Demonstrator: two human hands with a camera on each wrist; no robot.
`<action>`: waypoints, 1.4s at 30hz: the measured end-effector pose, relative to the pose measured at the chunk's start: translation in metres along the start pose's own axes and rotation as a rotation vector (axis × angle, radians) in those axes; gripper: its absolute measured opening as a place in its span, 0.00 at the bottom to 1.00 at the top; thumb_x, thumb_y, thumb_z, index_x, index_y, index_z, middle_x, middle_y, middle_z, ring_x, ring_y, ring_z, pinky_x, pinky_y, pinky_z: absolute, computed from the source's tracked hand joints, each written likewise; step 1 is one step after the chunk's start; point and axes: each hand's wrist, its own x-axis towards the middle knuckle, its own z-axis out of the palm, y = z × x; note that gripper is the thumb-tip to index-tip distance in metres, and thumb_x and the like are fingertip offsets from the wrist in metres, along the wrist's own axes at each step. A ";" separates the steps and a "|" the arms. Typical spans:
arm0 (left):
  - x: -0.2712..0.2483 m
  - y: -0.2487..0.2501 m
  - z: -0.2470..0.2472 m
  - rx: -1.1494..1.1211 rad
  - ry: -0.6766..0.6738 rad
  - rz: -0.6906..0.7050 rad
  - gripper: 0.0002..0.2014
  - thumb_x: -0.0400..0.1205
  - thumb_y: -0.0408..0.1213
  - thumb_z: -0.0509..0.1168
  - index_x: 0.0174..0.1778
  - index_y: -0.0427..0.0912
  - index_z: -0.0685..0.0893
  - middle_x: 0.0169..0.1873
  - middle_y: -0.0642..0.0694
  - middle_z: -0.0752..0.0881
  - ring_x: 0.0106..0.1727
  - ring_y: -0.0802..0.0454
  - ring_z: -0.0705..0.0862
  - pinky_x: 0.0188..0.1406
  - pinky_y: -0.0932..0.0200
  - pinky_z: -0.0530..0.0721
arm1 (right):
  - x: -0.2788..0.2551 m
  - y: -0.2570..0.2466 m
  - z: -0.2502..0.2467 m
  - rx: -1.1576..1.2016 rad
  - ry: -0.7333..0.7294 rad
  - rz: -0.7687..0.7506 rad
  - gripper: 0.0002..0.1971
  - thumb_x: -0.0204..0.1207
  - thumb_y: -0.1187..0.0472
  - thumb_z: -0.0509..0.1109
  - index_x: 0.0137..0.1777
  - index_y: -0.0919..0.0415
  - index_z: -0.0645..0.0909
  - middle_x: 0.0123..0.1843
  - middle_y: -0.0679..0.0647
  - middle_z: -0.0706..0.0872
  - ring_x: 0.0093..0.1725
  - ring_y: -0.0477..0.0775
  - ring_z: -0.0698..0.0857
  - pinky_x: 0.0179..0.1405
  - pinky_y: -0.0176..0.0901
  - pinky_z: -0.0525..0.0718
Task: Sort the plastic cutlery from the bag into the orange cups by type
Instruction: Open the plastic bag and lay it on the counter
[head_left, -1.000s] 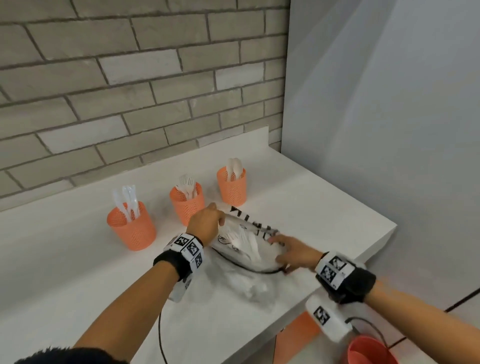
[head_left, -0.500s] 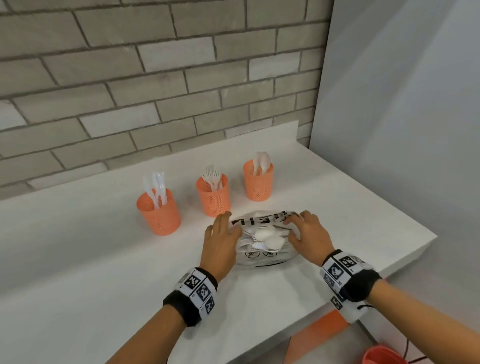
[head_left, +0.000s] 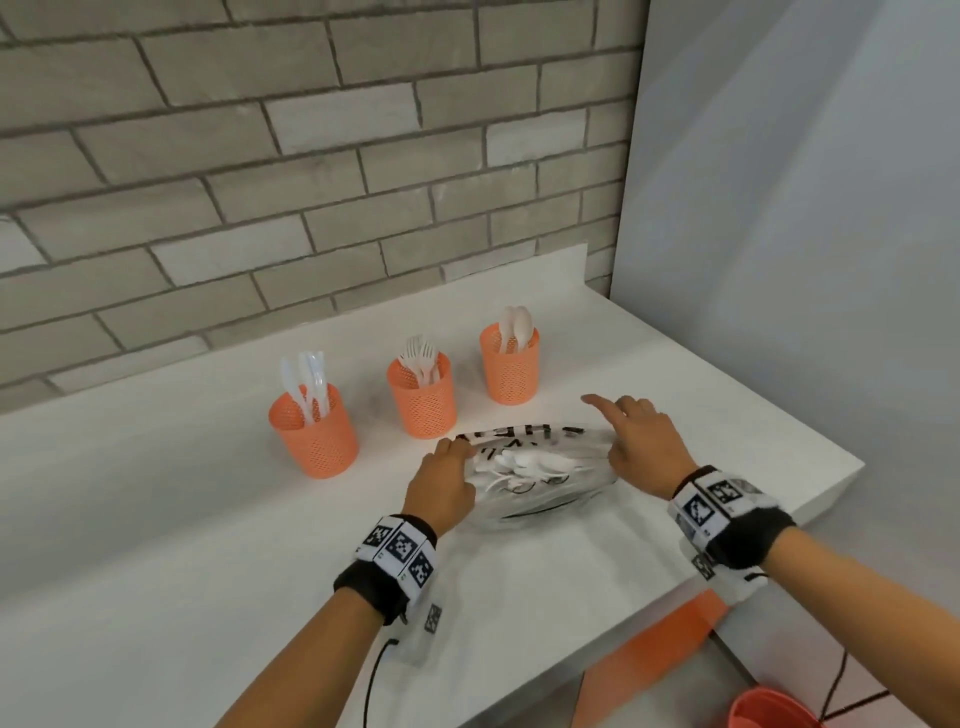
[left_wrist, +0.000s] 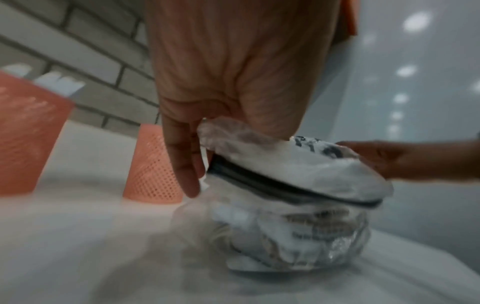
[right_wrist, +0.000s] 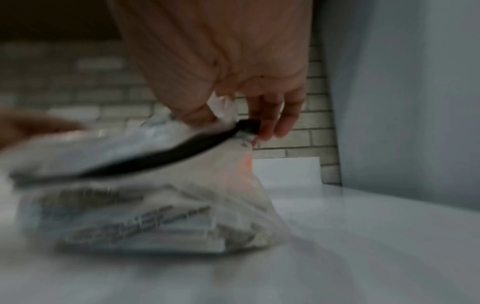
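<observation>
A clear plastic bag (head_left: 540, 486) with black print and a dark zip strip lies on the white counter (head_left: 208, 545), with white cutlery (head_left: 524, 464) showing through its mouth. My left hand (head_left: 456, 451) pinches the bag's left rim (left_wrist: 228, 131). My right hand (head_left: 615, 441) pinches the right end by the zip strip (right_wrist: 246, 125), index finger raised. Behind stand three orange mesh cups: knives (head_left: 313, 431), forks (head_left: 422, 397), spoons (head_left: 509, 370). Both wrist views are blurred.
A brick wall rises behind the cups and a grey panel (head_left: 779, 260) closes the right side. The counter's edge runs close on the right and front. An orange bucket (head_left: 769, 709) stands on the floor below.
Both hands have moved from the bag's middle out to its two ends, the right one further right with its index finger lifted. The bag's mouth is stretched wider.
</observation>
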 end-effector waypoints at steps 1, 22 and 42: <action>-0.001 0.000 0.003 -0.025 -0.005 0.002 0.24 0.75 0.24 0.58 0.69 0.39 0.71 0.65 0.40 0.74 0.61 0.41 0.77 0.56 0.50 0.77 | -0.004 -0.006 0.003 -0.036 0.086 -0.038 0.32 0.65 0.71 0.69 0.72 0.55 0.72 0.57 0.61 0.81 0.55 0.64 0.80 0.48 0.51 0.77; -0.033 -0.018 -0.006 -0.065 0.089 0.026 0.34 0.74 0.22 0.59 0.78 0.40 0.63 0.72 0.40 0.69 0.68 0.39 0.74 0.68 0.51 0.74 | -0.014 -0.077 0.046 -0.250 -0.231 -0.240 0.37 0.75 0.73 0.62 0.79 0.76 0.44 0.77 0.69 0.64 0.75 0.66 0.67 0.72 0.49 0.71; -0.042 -0.026 -0.016 -0.272 0.069 -0.167 0.29 0.76 0.29 0.65 0.74 0.44 0.69 0.61 0.35 0.77 0.65 0.41 0.75 0.62 0.53 0.73 | 0.014 -0.084 0.052 -0.120 -0.306 -0.267 0.30 0.69 0.50 0.74 0.66 0.63 0.71 0.64 0.62 0.79 0.61 0.60 0.80 0.57 0.45 0.76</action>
